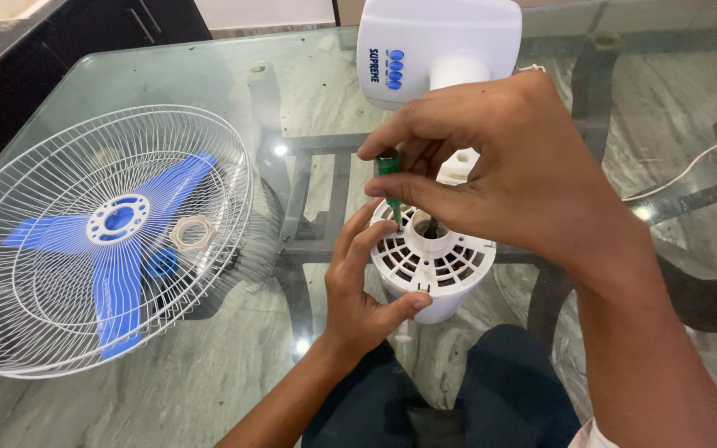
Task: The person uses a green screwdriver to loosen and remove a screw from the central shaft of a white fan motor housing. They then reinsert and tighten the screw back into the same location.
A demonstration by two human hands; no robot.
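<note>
A glass table (pixel 209 75) w/ a dark frame beneath fills the view; the marble-look floor is seen through it. The person's dark-trousered knees (pixel 458 390) are seen at the near edge.

Toward the table's left edge a white wire fan guard (pixel 60 216) is laid flat, w/ the blue three-blade fan blade (pixel 109 249) resting in it. A beige nut (pixel 192 232) and a blue cap (pixel 161 264) are also seen inside the guard, just beside the blade hub. So guard, blade and their fasteners are judged already off.

At the far edge, near the middle, the white fan base (pixel 458 33) w/ four blue buttons is seen, its neck leading down to the motor housing. A white cord (pixel 699 162) is trailed toward the right edge.

The white motor housing (pixel 433 261), round w/ vent slots, is held near the middle of the near edge, front face up, approx. above the knees. It is steadied by the left hand (pixel 358 290): fingers curled round its left side, thumb pressed against the lower rim.

A small green-handled screwdriver (pixel 390 178) is pinched by the right hand (pixel 499 166) between thumb and index finger, other fingers bunched close; its tip is set down into the housing face at the left of the centre hole. Whether the tip is seated in a screw can't be told.

Progress, as judged: outer parts removed, housing screws being worked; housing not yet opened, motor not exposed.
</note>
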